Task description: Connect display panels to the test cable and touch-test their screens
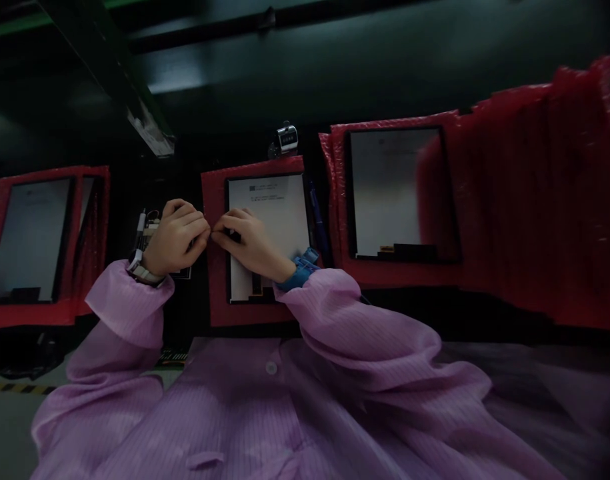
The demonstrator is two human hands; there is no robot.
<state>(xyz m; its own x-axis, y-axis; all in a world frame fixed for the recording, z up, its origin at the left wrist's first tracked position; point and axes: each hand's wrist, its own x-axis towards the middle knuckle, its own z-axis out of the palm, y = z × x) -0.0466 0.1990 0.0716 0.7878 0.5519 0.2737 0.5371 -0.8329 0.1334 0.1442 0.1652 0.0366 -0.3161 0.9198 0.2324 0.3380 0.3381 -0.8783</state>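
In the middle, a flat display panel (285, 223) with a whitish back and small printed text lies on a red bubble-wrap sleeve (255, 315). My right hand (249, 243) reaches over the panel's left part, its fingers curled together in a pinch. Close beside it, my left hand (177, 237) is also closed, fingertips almost meeting the right ones at the sleeve's left edge. Whatever is between the fingers is too small or hidden to make out. A blue strap (301, 269) circles my right wrist, and a watch (143, 271) is on the left.
Another panel (385, 193) lies on red sleeves at right, beside a tall blurred red sleeve stack (539, 200). More panels (29, 233) rest on red wrap at left. A tally counter (287, 139), a blue pen (318, 217) and a green post (109, 67) stand around the middle sleeve.
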